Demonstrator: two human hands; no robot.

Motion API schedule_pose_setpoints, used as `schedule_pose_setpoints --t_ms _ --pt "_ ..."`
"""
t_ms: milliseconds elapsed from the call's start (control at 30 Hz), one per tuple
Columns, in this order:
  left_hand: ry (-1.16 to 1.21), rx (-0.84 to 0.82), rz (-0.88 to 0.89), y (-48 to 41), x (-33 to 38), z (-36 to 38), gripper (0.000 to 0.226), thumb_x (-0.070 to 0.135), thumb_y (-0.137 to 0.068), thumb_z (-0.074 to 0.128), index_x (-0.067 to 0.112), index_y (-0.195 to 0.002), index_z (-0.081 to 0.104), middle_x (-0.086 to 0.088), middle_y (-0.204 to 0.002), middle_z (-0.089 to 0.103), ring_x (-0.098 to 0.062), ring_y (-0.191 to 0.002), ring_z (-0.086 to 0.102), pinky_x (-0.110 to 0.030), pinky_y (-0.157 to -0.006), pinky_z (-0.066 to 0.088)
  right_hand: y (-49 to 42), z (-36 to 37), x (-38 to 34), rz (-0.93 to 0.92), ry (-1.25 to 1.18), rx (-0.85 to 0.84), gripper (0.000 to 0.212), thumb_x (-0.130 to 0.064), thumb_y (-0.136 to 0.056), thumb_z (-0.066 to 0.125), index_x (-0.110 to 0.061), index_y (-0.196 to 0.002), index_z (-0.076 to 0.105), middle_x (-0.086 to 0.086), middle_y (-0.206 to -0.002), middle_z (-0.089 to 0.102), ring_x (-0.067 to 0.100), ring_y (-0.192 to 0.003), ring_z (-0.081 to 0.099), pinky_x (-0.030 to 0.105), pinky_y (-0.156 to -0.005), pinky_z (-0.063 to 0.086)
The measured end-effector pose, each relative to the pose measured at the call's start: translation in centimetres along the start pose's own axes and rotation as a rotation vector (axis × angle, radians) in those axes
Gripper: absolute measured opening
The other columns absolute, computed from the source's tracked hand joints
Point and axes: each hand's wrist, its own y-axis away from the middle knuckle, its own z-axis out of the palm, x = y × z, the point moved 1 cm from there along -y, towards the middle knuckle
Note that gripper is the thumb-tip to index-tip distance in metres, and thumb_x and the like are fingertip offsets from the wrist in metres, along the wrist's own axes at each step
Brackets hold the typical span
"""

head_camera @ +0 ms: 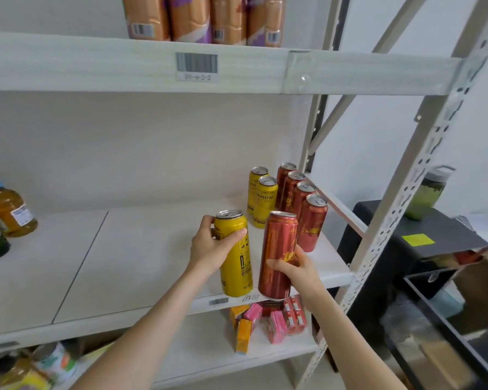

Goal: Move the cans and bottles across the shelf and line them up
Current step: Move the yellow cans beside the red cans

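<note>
My left hand (209, 246) grips a tall yellow can (235, 257) near its top, held over the front edge of the middle shelf (124, 263). My right hand (296, 270) grips a tall red can (278, 249) around its middle, right beside the yellow one. Behind them, at the shelf's right end, two yellow cans (264, 199) stand in a row, with a row of several red cans (303, 204) to their right. Bottles of amber liquid (10, 209) stand at the shelf's far left edge, partly cut off.
The upper shelf (124, 63) carries orange-and-purple packs (203, 18). Small juice cartons (268, 322) lie on the lower shelf below my hands. The metal upright (400, 204) bounds the shelf on the right; beyond it are a black table (434, 232) and a green jar (426, 195).
</note>
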Motion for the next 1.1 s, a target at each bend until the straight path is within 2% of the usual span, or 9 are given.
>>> schedule_pose_setpoints --t_ms 267,367,433,567,700,800,867,1000,1100 --pt "-0.06 -0.057 0.061 -3.6 1.1 6.4 0.061 0.068 -0.054 0.075 0.032 -0.097 0.052 0.012 -0.095 0.068 -0.01 -0.089 0.067 -0.042 -0.081 0.058 -2.0 -6.2 0.0 -0.037 0.011 0.057 0.044 -0.014 -0.077 0.079 -0.033 -0.109 0.056 -0.006 -0.104 0.067 0.012 -0.097 0.064 0.021 -0.07 0.047" --pt "-0.097 -0.066 0.09 -4.7 0.8 8.3 0.05 0.053 -0.067 0.082 0.031 -0.099 0.052 0.013 -0.096 0.066 -0.011 -0.091 0.065 -0.041 -0.081 0.058 -2.7 -7.9 0.5 -0.054 0.031 0.066 0.052 -0.028 -0.066 0.08 -0.036 -0.111 0.056 -0.01 -0.105 0.068 0.008 -0.098 0.064 0.019 -0.072 0.045" --pt "-0.12 -0.057 0.1 -5.4 0.6 9.2 0.047 0.049 -0.07 0.083 0.031 -0.1 0.051 0.01 -0.098 0.067 -0.013 -0.092 0.065 -0.042 -0.082 0.057 -3.2 -8.8 0.8 -0.053 0.032 0.079 0.056 -0.031 -0.062 0.079 -0.035 -0.112 0.056 -0.01 -0.106 0.068 0.007 -0.098 0.064 0.019 -0.072 0.046" --pt "-0.148 -0.03 0.095 -6.5 0.1 10.8 0.053 0.048 -0.067 0.085 0.03 -0.103 0.051 0.005 -0.102 0.068 -0.018 -0.095 0.065 -0.044 -0.085 0.056 -4.2 -10.5 1.6 -0.071 0.063 0.106 0.063 -0.031 -0.06 0.08 -0.033 -0.118 0.055 -0.01 -0.108 0.068 0.007 -0.098 0.065 0.017 -0.072 0.047" --pt "-0.168 0.015 0.111 -7.4 -0.3 11.9 0.054 0.047 -0.067 0.085 0.027 -0.105 0.051 0.008 -0.101 0.066 -0.02 -0.095 0.065 -0.043 -0.084 0.055 -5.2 -11.7 2.2 -0.062 0.097 0.128 0.061 -0.031 -0.058 0.082 -0.033 -0.113 0.055 -0.012 -0.104 0.068 0.007 -0.097 0.064 0.016 -0.071 0.045" --pt "-0.162 0.038 0.113 -7.8 -0.8 12.3 0.056 0.048 -0.066 0.085 0.028 -0.106 0.051 0.01 -0.1 0.067 -0.019 -0.094 0.065 -0.045 -0.085 0.056 -6.0 -12.3 2.8 -0.069 0.125 0.133 0.059 -0.02 -0.066 0.087 -0.03 -0.115 0.055 -0.012 -0.105 0.067 0.007 -0.099 0.063 0.016 -0.072 0.045" --pt "-0.14 0.047 0.114 -8.1 -0.9 12.7 0.061 0.057 -0.059 0.082 0.029 -0.104 0.051 0.013 -0.099 0.068 -0.017 -0.093 0.066 -0.044 -0.084 0.056 -6.6 -12.8 3.4 -0.077 0.133 0.134 0.055 -0.014 -0.069 0.086 -0.029 -0.113 0.056 -0.012 -0.104 0.068 0.007 -0.099 0.063 0.016 -0.073 0.046" --pt "-0.109 0.045 0.143 -9.0 -1.1 13.4 0.066 0.066 -0.052 0.074 0.03 -0.103 0.051 0.022 -0.096 0.066 -0.011 -0.092 0.066 -0.043 -0.084 0.056 -7.6 -13.3 4.1 -0.08 0.129 0.132 0.062 -0.027 -0.058 0.086 -0.033 -0.112 0.057 -0.016 -0.102 0.07 0.002 -0.098 0.064 0.016 -0.075 0.046" --pt "-0.096 0.036 0.166 -9.5 -1.5 13.7 0.065 0.063 -0.053 0.077 0.032 -0.103 0.051 0.021 -0.099 0.067 -0.01 -0.093 0.067 -0.044 -0.085 0.057 -8.0 -13.3 4.6 -0.092 0.123 0.119 0.067 -0.026 -0.059 0.087 -0.034 -0.117 0.055 -0.017 -0.105 0.068 0.0 -0.1 0.062 0.012 -0.075 0.045"
